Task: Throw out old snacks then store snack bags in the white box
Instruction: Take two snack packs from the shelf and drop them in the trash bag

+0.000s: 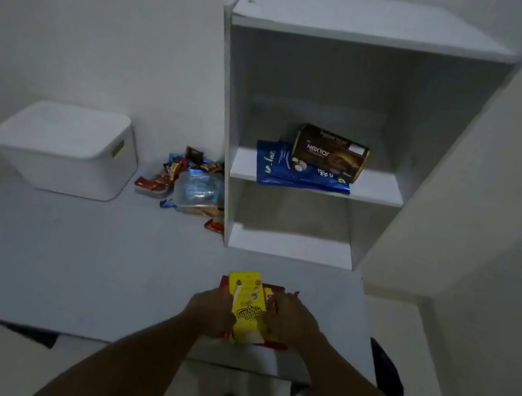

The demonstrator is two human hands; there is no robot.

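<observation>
Gripping a yellow snack packet [245, 306] from both sides, the person holds it low over the near edge of the white counter [77, 256]. The left hand [211, 311] has its fingers curled round the packet's left edge. The right hand [291, 321] has its fingers curled at the right edge. A red packet [277, 289] lies under the yellow one, showing past it on both sides; I cannot tell which hand also bears on it.

The white box [62, 149] stands at the back left of the counter with its lid on, so its contents are hidden. Just to its right lies a heap of small snack wrappers [178, 166] in brown, red and blue. Against the heap sits a clear plastic container [198, 192] with pale biscuits showing at its base. One red wrapper [214, 226] lies apart at the foot of the shelf unit.

The white shelf unit [337, 74] stands at the back right, open at the front. On its middle shelf lie blue snack bags [290, 173], flat and overhanging the front edge. A brown Nextar box [329, 155] rests on top of them.
</observation>
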